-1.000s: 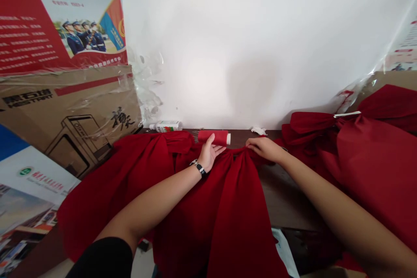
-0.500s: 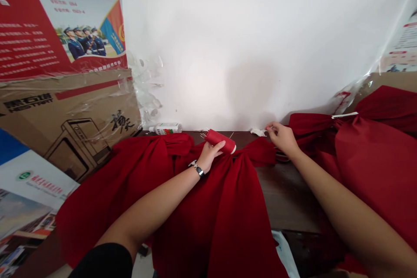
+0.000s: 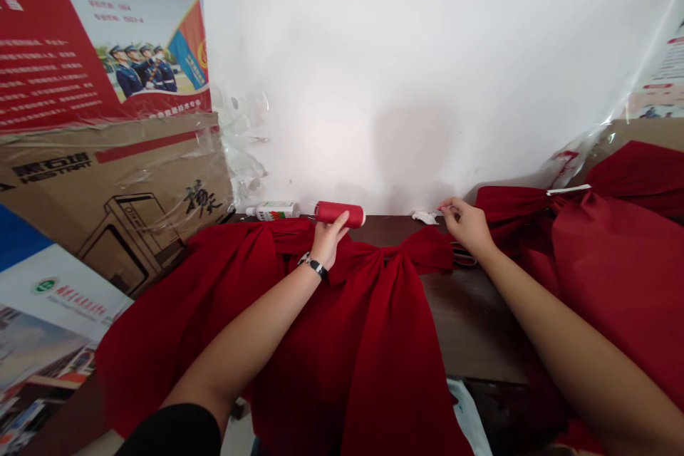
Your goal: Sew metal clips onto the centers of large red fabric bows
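Observation:
My left hand is shut on a red thread spool, which lies sideways at the table's back edge above the cloth. A black-banded watch circles that wrist. A wide length of red cloth drapes over the table edge, pinched into a gathered waist between my hands. My right hand has its fingertips pinched together just above the cloth, next to a small white scrap. Nothing shows between those fingers. Scissors lie partly hidden under the cloth's right end.
A dark wooden table carries a white bottle against the white wall. More gathered red cloth, bound with a white strip, fills the right. A cardboard box and printed posters lean at the left.
My left hand has carried the spool leftward to the table's back edge. My right hand let go of the cloth earlier and moved right, and the gathered waist now shows more spread.

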A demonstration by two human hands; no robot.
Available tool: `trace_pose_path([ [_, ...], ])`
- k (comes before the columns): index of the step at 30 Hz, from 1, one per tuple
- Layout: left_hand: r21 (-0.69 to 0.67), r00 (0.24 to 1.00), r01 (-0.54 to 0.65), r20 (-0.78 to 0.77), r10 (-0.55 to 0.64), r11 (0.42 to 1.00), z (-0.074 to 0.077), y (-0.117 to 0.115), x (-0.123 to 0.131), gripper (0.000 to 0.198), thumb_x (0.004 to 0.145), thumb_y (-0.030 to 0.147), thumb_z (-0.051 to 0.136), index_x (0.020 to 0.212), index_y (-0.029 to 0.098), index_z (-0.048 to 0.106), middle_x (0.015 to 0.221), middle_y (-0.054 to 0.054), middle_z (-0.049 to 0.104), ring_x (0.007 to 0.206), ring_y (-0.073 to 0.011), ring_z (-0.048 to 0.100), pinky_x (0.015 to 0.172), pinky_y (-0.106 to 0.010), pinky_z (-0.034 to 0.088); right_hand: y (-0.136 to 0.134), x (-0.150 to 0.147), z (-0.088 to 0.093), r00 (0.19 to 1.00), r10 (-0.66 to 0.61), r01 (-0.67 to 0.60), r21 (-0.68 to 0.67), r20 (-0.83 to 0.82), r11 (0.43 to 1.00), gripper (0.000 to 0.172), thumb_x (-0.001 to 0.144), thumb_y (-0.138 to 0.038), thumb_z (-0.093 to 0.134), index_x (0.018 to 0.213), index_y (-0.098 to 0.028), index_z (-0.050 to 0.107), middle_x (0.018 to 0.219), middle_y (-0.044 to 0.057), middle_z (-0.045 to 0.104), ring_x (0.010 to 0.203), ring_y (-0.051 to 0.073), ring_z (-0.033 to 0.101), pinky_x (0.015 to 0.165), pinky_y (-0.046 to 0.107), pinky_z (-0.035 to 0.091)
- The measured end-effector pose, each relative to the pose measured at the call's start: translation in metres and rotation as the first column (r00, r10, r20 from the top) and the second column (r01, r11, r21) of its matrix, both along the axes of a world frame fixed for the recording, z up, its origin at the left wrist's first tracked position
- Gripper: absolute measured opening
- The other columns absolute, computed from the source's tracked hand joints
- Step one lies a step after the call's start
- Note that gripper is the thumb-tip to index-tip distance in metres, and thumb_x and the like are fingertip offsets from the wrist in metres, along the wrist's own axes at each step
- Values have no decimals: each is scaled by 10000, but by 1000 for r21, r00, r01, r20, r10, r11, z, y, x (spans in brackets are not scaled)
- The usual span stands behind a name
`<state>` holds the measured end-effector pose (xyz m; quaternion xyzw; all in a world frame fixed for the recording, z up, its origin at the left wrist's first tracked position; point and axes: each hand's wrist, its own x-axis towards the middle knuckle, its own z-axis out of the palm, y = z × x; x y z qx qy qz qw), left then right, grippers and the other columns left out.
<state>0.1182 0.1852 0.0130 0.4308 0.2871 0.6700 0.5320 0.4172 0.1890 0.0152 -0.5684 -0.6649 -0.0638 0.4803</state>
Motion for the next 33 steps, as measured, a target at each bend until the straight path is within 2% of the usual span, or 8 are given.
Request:
trace_pose_path([
  [4, -66, 976, 27, 216, -12, 997, 10, 13, -18, 349, 692, 383, 742, 964, 209, 608, 1147, -69, 654, 1140, -201, 589, 992, -353, 466, 3, -1, -4, 995, 9, -1, -72, 101, 997, 222, 808, -332, 465, 821, -181, 628, 561, 28, 581, 488, 163, 508, 532, 271, 353],
  [7, -50, 969, 41, 245, -28, 998, 16, 23, -33, 351, 704, 438, 710, 941, 199, 609, 1128, -88, 660, 1121, -211, 598, 963, -327, 484, 7, 6, -6, 995, -23, 31, -85, 95, 996, 211, 798, -322, 469, 804, -179, 624, 571, 39, 597, 498, 172, 519, 543, 277, 362],
  [14, 88, 987, -139, -68, 145, 986, 14, 38, -50, 386, 621, 360, 764, 908, 164, 596, 1011, -74, 685, 1000, -221, 631, 873, -362, 499, 13, 20, -9, 993, -112, 114, -76, 33, 991, 180, 792, -293, 487, 805, -169, 617, 668, 82, 672, 507, 180, 538, 567, 293, 391],
  [16, 120, 985, -93, -132, 109, 988, 15, 38, -57, 356, 616, 304, 754, 904, 154, 609, 985, -73, 687, 999, -221, 626, 869, -353, 496, 13, 22, -8, 991, -133, 133, -78, 11, 988, 161, 792, -276, 490, 803, -173, 614, 698, 87, 685, 527, 187, 563, 582, 296, 407],
  [20, 127, 959, 127, -267, -89, 984, 18, 41, -77, 352, 607, 220, 683, 942, 129, 630, 923, -80, 702, 972, -247, 635, 880, -377, 490, 13, 27, -7, 984, -169, 166, -49, -59, 985, 130, 781, -248, 492, 788, -184, 605, 770, 97, 701, 711, 235, 658, 668, 304, 455],
  [22, 128, 941, 137, -328, -89, 982, 19, 44, -84, 367, 587, 196, 680, 942, 124, 626, 891, -76, 704, 926, -253, 645, 863, -388, 495, 13, 31, -7, 979, -191, 188, -44, -74, 981, 128, 779, -252, 492, 783, -189, 604, 781, 95, 703, 764, 249, 670, 703, 314, 467],
  [28, 277, 926, -195, -263, 270, 941, 12, 60, -84, 437, 621, 312, 757, 987, 160, 574, 899, -52, 664, 861, -183, 634, 825, -324, 499, 16, 31, -9, 982, -185, 182, -67, -45, 981, 143, 780, -258, 481, 793, -195, 609, 798, 95, 711, 768, 256, 674, 714, 330, 480],
  [33, 384, 756, -466, -295, 584, 797, 12, 64, -88, 483, 618, 392, 768, 995, 172, 559, 891, -32, 626, 794, -160, 600, 794, -299, 499, 16, 27, -9, 984, -177, 176, -50, -19, 983, 155, 783, -270, 485, 801, -191, 617, 776, 99, 709, 759, 254, 671, 703, 328, 482],
])
